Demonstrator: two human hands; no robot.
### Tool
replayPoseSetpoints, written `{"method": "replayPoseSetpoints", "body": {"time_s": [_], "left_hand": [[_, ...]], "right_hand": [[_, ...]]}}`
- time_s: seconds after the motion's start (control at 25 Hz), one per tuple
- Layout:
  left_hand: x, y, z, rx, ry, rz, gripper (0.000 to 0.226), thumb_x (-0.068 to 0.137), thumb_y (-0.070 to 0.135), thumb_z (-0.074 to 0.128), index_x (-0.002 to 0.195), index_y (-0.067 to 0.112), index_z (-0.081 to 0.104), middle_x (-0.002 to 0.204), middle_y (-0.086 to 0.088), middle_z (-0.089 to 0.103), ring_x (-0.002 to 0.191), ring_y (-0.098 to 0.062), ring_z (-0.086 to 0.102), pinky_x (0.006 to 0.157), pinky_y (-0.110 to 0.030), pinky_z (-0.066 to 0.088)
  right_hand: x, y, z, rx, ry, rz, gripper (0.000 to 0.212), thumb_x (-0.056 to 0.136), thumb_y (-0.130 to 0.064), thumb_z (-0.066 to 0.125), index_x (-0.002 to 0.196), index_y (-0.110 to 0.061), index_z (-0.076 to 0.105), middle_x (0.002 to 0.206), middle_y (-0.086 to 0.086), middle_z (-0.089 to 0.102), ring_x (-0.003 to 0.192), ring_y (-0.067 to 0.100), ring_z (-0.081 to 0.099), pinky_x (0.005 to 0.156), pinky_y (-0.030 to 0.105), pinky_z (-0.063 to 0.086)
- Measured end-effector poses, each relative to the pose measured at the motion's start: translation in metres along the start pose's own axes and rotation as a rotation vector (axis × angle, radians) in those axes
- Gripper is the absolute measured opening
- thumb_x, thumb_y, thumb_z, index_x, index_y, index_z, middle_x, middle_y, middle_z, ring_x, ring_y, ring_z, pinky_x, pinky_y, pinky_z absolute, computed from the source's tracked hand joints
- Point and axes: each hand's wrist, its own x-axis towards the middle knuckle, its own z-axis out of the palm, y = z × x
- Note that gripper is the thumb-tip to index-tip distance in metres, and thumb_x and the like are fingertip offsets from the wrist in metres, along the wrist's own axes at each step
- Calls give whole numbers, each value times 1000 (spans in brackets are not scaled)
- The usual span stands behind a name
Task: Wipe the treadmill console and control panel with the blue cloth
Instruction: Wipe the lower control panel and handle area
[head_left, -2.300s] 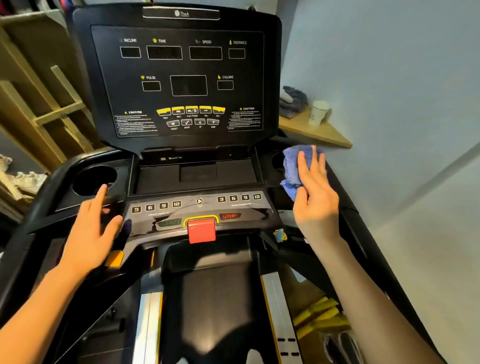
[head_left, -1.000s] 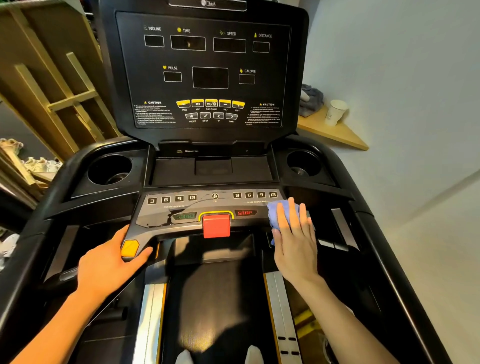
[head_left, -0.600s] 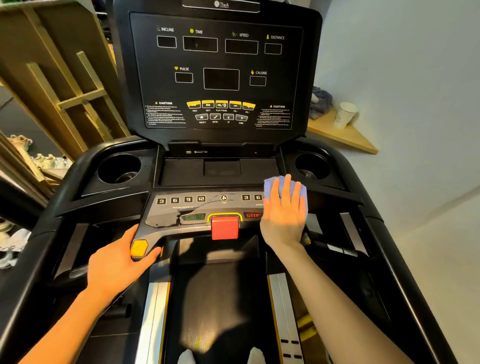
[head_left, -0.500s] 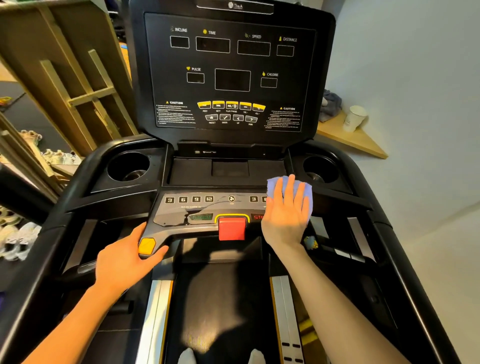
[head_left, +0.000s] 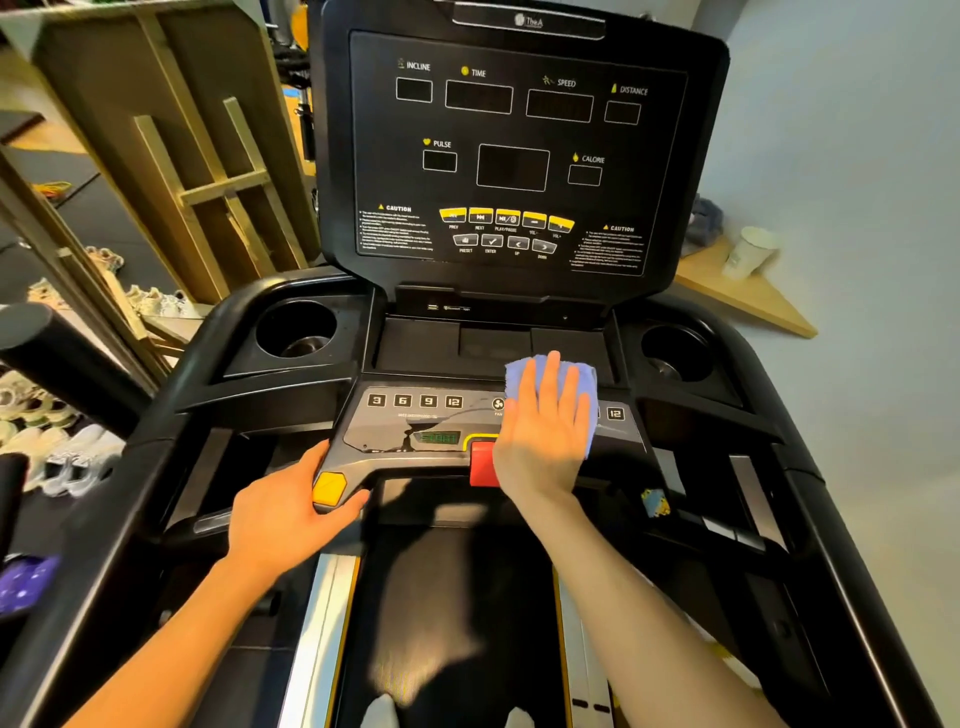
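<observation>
Presently the right hand (head_left: 543, 441) is pressing the blue cloth (head_left: 584, 387) flat on the control panel (head_left: 384, 434), fingers (head_left: 553, 374) spread to cover more surface; the left hand (head_left: 283, 517) is gripping the panel's corner, likely bracing.

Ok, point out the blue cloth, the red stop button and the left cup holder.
blue cloth (head_left: 586, 379): head view, upper right corner past the fingertips.
red stop button (head_left: 482, 465): head view, exposed left part.
left cup holder (head_left: 296, 328): head view, dark inner well.
</observation>
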Motion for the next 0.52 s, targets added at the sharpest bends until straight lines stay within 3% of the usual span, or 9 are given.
{"method": "replayPoseSetpoints", "body": {"time_s": [0.32, 0.52], "left_hand": [[-2, 3, -4, -26, 45, 15, 94, 74, 90, 28, 136, 24, 54, 83, 13, 71, 56, 1, 49, 48, -10, 36], [-2, 6, -7, -36, 47, 23, 85, 76, 87, 32, 129, 26, 57, 74, 17, 67, 50, 2, 46, 46, -8, 33]], "right_hand": [[-3, -55, 2, 25, -103, -72, 60, 104, -38, 35, 156, -11, 28, 165, 15, 21, 152, 38, 18, 123, 51, 19], [-8, -92, -1, 47, -175, -152, 66, 101, -39, 45, 158, -13, 24, 167, 14, 16, 153, 37, 14, 124, 50, 13]]}}
